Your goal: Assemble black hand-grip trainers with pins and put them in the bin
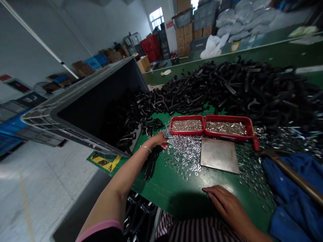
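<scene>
Left grip [157, 140] curls onto the washers [184, 154] near the grey bin [101, 104], whether closed I cannot tell, right grip [224, 203] rests open on the bench [176, 191], with most black clips [252, 87] seemingly unhandled.

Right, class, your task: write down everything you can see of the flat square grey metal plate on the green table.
The flat square grey metal plate is a thin, dull sheet with a bare, faintly scuffed surface. It lies flat on the green table, just in front of the two red plastic trays. A scatter of loose silver washers crowds its left and right edges. Nothing rests on it; the left hand and the right hand are both apart from it.
</scene>
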`<state>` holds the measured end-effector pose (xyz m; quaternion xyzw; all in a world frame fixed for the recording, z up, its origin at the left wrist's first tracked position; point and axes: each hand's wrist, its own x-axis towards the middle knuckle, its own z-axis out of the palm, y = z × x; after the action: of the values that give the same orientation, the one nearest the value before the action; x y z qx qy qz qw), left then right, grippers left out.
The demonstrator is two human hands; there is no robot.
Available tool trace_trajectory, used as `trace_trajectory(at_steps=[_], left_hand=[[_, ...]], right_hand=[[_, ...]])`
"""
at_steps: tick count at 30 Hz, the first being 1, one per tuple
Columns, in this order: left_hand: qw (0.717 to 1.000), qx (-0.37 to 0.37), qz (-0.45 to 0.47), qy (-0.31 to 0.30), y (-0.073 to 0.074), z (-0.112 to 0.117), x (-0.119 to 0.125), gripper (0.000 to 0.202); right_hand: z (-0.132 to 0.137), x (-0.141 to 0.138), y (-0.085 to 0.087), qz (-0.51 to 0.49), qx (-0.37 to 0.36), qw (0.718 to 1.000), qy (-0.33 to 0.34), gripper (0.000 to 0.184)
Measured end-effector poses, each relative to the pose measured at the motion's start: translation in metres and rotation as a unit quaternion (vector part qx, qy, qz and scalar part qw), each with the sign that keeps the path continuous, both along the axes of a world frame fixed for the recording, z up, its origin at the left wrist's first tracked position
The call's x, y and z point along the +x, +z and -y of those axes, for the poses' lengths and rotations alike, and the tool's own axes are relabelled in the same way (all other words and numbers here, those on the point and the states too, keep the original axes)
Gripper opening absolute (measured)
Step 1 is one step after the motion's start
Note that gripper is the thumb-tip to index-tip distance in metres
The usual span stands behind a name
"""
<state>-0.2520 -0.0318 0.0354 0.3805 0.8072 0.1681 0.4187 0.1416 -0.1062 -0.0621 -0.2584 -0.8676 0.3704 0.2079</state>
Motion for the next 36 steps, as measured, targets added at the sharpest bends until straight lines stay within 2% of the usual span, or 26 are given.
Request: trace_trajectory(at_steps=[2,4,6,7,9,11,12,13,15,16,18,20,22,25,27,28,31,33,36], left_hand=[[1.000,0.003,0.007,-0.009,0.004,-0.003,0.010,0.031],[0.999,0.027,-0.016,-0.009,0.011,0.008,0.021,0.040],[0.992,0.092,-0.083,-0.027,0.014,0.037,0.038,0.045],[0.978,0.143,-0.141,-0.050,0.011,0.057,0.051,0.047],[0.934,0.226,-0.243,-0.135,-0.007,0.102,0.083,0.057],[0.903,0.229,-0.311,-0.187,-0.036,0.138,0.114,0.076],[0.893,0.225,-0.341,-0.190,-0.052,0.149,0.127,0.080],[0.885,0.219,-0.363,-0.192,-0.066,0.153,0.135,0.078],[0.877,0.215,-0.389,-0.181,-0.086,0.146,0.140,0.068],[0.875,0.218,-0.396,-0.173,-0.089,0.137,0.138,0.063],[0.875,0.232,-0.396,-0.156,-0.086,0.120,0.128,0.056],[0.875,0.255,-0.389,-0.136,-0.074,0.111,0.119,0.050],[0.876,0.283,-0.370,-0.128,-0.060,0.113,0.119,0.040],[0.880,0.300,-0.307,-0.203,-0.050,0.121,0.135,0.026],[0.874,0.290,-0.286,-0.266,-0.052,0.121,0.149,0.022],[0.870,0.285,-0.291,-0.278,-0.055,0.118,0.155,0.020],[0.865,0.273,-0.325,-0.268,-0.066,0.102,0.161,0.018],[0.864,0.268,-0.333,-0.265,-0.071,0.090,0.157,0.017],[0.863,0.261,-0.328,-0.282,-0.072,0.078,0.146,0.017]], right_hand=[[0.001,0.000,-0.002,-0.006,-0.005,1.000,-0.004,0.025],[0.003,-0.001,-0.003,-0.019,-0.018,1.000,0.000,0.027],[0.006,-0.005,-0.003,-0.031,-0.029,0.999,0.017,0.030],[0.007,-0.009,-0.002,-0.035,-0.025,0.999,0.031,0.031],[0.007,-0.021,-0.001,-0.033,0.008,0.998,0.050,0.033],[0.002,-0.041,0.001,-0.021,0.049,0.997,0.052,0.035],[-0.002,-0.052,0.003,-0.014,0.060,0.997,0.052,0.036],[-0.008,-0.064,0.005,-0.011,0.065,0.996,0.052,0.036],[-0.019,-0.085,0.012,-0.021,0.065,0.996,0.056,0.036],[-0.025,-0.091,0.016,-0.034,0.063,0.996,0.052,0.036],[-0.033,-0.092,0.029,-0.061,0.060,0.996,0.025,0.036],[-0.037,-0.073,0.042,-0.080,0.058,0.995,-0.007,0.033],[-0.038,-0.038,0.049,-0.079,0.055,0.995,-0.037,0.029],[-0.033,0.022,0.048,-0.044,0.035,0.992,-0.114,0.024],[-0.027,0.054,0.044,-0.016,0.009,0.986,-0.168,0.025],[-0.024,0.066,0.044,-0.003,-0.004,0.983,-0.183,0.026],[-0.024,0.091,0.050,0.018,0.001,0.978,-0.205,0.027],[-0.037,0.110,0.058,0.029,0.050,0.970,-0.238,0.026],[-0.080,0.157,0.066,0.059,0.138,0.928,-0.341,0.027]])
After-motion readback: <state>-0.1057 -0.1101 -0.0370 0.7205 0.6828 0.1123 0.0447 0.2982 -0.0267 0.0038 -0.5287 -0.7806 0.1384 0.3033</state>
